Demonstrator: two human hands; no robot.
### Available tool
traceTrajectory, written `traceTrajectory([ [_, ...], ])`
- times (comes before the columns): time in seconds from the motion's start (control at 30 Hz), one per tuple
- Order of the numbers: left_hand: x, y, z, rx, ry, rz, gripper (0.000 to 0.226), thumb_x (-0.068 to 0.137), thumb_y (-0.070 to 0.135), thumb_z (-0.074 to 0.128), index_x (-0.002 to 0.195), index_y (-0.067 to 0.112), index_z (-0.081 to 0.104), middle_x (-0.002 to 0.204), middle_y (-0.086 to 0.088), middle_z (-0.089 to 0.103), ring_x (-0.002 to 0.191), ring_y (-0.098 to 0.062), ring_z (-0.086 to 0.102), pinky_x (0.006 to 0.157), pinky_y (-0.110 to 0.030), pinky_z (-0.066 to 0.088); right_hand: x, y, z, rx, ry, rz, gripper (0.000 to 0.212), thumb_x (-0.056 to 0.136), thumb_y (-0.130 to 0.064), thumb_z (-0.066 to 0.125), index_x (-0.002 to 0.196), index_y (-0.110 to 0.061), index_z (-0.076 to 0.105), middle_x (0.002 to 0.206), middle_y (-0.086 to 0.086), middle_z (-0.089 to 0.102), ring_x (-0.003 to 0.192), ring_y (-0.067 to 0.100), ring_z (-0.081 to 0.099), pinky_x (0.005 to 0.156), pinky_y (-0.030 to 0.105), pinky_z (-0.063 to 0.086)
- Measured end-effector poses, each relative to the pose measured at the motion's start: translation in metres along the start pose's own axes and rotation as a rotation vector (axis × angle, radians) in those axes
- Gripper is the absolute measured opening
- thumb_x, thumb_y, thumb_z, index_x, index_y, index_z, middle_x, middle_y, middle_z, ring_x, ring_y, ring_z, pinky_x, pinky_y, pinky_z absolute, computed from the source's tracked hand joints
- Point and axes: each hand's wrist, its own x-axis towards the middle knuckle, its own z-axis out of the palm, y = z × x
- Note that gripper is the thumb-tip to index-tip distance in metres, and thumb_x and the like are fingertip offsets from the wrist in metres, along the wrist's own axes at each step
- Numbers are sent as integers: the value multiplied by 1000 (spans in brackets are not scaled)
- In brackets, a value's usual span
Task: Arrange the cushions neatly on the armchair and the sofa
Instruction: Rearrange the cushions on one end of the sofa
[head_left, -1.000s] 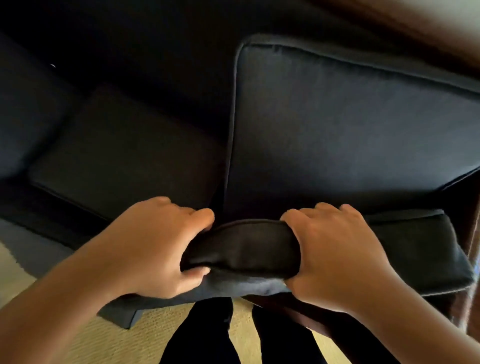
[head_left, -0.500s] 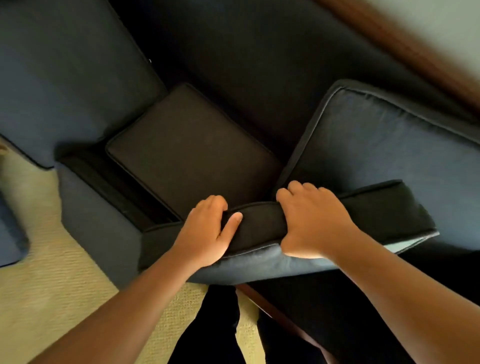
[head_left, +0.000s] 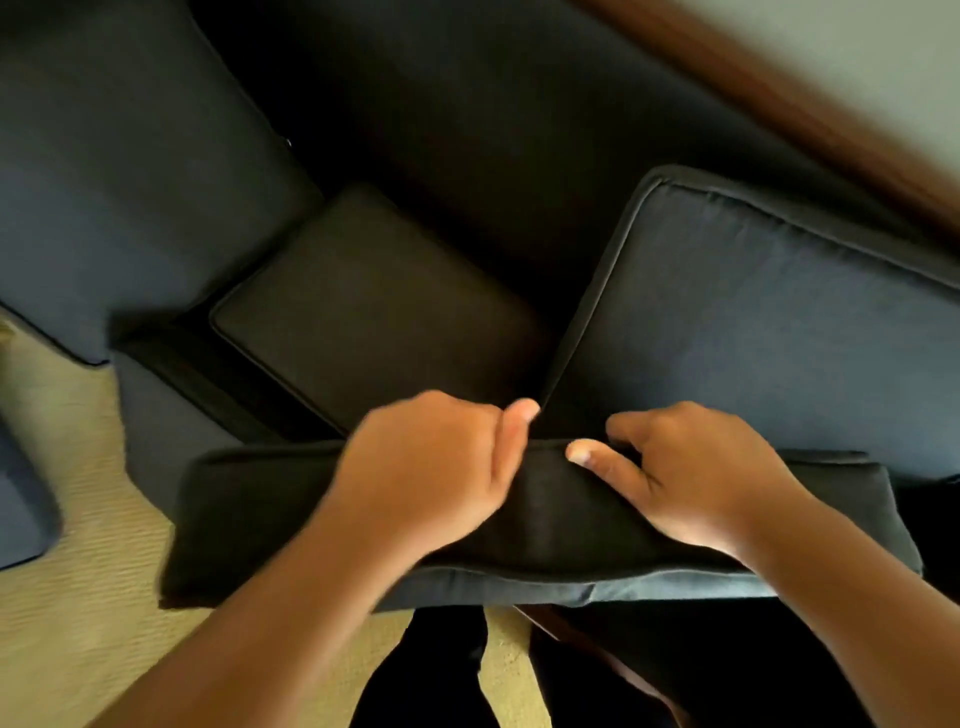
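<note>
Dark cushion (head_left: 545, 525) lay edge-up under both hands. Left hand (head_left: 431, 478) and right hand (head_left: 696, 478) gripped its top edge. No legible writing.

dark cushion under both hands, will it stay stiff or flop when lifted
The dark cushion probably bends rather than staying stiff: it dents around the left hand and right hand. Its woven cover looks grippy, so slipping seems unlikely. It is bulky, so likely awkward one-handed.

Seat gap (head_left: 545, 291) btwn cushions open; back cushion (head_left: 753, 338) blocks right.
</note>
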Motion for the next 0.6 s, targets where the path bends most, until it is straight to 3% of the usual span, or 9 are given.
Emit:
traceTrajectory([
  [0.1, 13, -37, -74, 133, 154, 37, 60, 104, 50, 25, 51, 24, 33, 40, 9, 33, 34, -16, 37, 43, -19, 9, 9, -45, -45, 65, 152, -37, 77, 77, -86, -8, 69, -29, 43, 59, -7, 50, 56, 8, 48, 50, 29, 34],
  [0.27, 38, -117, -130, 250, 302, 16, 58, 106, 49, 25, 53, 25, 29, 44, 1, 30, 43, -28, 33, 49, -35, 31, 79, -107, -76, 189, 431, -85, 66, 87, -82, 16, 71, -25, 46, 57, -7, 49, 50, 8, 47, 46, 28, 32],
  [0.37, 66, -163, -79, 333, 389, -146, 55, 108, 43, 30, 68, 10, 49, 61, -8, 47, 58, -35, 46, 60, -42, 33, 155, -117, -35, 177, 485, -49, 56, 95, -75, 30, 89, -23, 52, 78, -9, 56, 66, 14, 55, 55, 32, 36],
  [0.43, 67, -188, -17, 332, 375, -402, 42, 106, 35, 32, 91, 6, 59, 88, -17, 58, 86, -42, 54, 83, -54, 41, 191, -122, 7, 69, 449, -17, 58, 97, -74, 32, 109, -21, 56, 102, -2, 59, 90, 22, 59, 73, 35, 42],
  [0.5, 54, -204, 25, 214, 378, -595, 37, 104, 30, 32, 104, 7, 60, 105, -19, 60, 103, -45, 52, 108, -59, 33, 208, -136, 38, -25, 450, -31, 63, 97, -74, 30, 120, -22, 57, 114, 3, 57, 102, 26, 55, 86, 41, 42],
  [0.53, 47, -210, 36, 171, 379, -637, 36, 103, 30, 32, 106, 8, 60, 110, -18, 59, 108, -44, 51, 113, -58, 29, 209, -143, 49, -40, 455, -40, 65, 96, -74, 28, 123, -23, 57, 117, 4, 56, 105, 27, 53, 88, 42, 41],
  [0.6, 24, -213, 51, 177, 346, -553, 34, 102, 33, 34, 108, 12, 60, 119, -15, 56, 112, -40, 49, 113, -56, 25, 201, -146, 67, -7, 446, -30, 69, 95, -77, 26, 128, -24, 56, 121, 4, 54, 107, 27, 52, 91, 43, 40],
])
